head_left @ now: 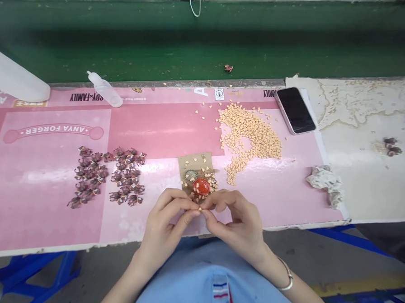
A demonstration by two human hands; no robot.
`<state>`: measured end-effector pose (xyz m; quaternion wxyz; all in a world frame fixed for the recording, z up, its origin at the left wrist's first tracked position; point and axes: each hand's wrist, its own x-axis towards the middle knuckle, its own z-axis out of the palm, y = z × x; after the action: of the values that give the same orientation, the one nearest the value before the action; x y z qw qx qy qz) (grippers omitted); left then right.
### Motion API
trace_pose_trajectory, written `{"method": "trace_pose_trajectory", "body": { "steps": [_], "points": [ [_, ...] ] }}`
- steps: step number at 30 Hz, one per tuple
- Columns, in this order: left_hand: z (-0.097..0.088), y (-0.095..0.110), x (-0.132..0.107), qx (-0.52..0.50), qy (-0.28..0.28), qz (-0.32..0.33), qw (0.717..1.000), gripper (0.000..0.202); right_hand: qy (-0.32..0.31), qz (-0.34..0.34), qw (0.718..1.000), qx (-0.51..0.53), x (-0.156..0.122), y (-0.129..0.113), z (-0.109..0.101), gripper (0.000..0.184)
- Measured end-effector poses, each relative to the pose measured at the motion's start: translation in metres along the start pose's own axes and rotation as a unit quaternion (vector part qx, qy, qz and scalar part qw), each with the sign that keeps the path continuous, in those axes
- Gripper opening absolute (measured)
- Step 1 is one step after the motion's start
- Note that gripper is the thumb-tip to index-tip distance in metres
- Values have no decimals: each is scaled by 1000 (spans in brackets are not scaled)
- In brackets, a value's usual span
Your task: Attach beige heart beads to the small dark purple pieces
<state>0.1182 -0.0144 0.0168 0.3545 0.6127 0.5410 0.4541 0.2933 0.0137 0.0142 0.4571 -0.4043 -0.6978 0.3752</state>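
My left hand [168,220] and my right hand [238,219] meet at the table's near edge, thumbs and index fingers pinched together. Between their fingertips shows a small tan piece [200,209]; fingers hide anything else there. Just beyond lies a brown patch [183,162] bearing a shiny orange-red oval [201,186], a bottle cap [191,175] and scattered tan bits. A large spread of tan pieces [257,134] sits farther off to the right. To the left, small dark brown figurines [91,173] stand or lie in two clusters, several with a light band.
A squeeze bottle [105,90] lies at the back left, beside a big white container [16,76]. At the right are a phone [295,111], crumpled tissue [326,183] and dark brown bits [392,146]. A green wall [143,40] borders the back.
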Motion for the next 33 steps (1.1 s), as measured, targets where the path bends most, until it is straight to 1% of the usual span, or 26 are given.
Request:
{"method": "trace_pose_trajectory", "body": {
  "steps": [2, 4, 5, 7, 9, 11, 14, 17, 21, 23, 26, 27, 29, 31, 33],
  "points": [
    [-1, 0, -1, 14, 8, 10, 1000, 15, 1, 12, 1000, 8, 0, 0, 1, 26],
    [-2, -2, -2, 24, 20, 15, 999, 16, 4, 5, 1000, -14, 1, 2, -1, 27],
    [-3, -3, -3, 28, 27, 14, 999, 17, 8, -4, 999, -44, 2, 4, -3, 27],
    [-5, -7, -5, 32, 43, 7, 999, 18, 1, -45, 989, -143, 5, 9, -8, 26],
    [-8, -12, -7, 32, 59, -1, 998, 20, -27, -95, 967, -236, 8, 15, -12, 27],
    [-12, -17, -10, 28, 73, -6, 997, 21, -64, -132, 949, -279, 10, 19, -15, 29],
    [-15, -21, -11, 16, 83, -10, 996, 24, -97, -154, 941, -287, 10, 22, -17, 27],
    [-17, -21, -11, -5, 90, -20, 996, 29, -125, -172, 931, -297, 11, 20, -18, 23],
    [-17, -18, -11, -57, 90, -65, 992, 31, -147, -177, 925, -304, 14, 17, -19, 24],
    [-15, -16, -12, -100, 85, -100, 986, 25, -127, -168, 934, -289, 17, 14, -19, 25],
    [-11, -13, -12, -177, 73, -163, 968, 11, -67, -115, 970, -204, 19, 4, -15, 27],
    [-9, -12, -11, -203, 68, -183, 960, 13, -52, -87, 982, -159, 19, 1, -12, 28],
    [-7, -11, -9, -251, 58, -217, 942, 27, -32, -35, 997, -64, 17, -5, -7, 30],
    [-6, -9, -6, -293, 43, -244, 924, 37, -9, 3, 1000, 19, 14, -9, 0, 32],
    [-6, -7, -3, -328, 26, -265, 906, 42, 8, 26, 997, 73, 12, -9, 5, 33]
  ]
}}
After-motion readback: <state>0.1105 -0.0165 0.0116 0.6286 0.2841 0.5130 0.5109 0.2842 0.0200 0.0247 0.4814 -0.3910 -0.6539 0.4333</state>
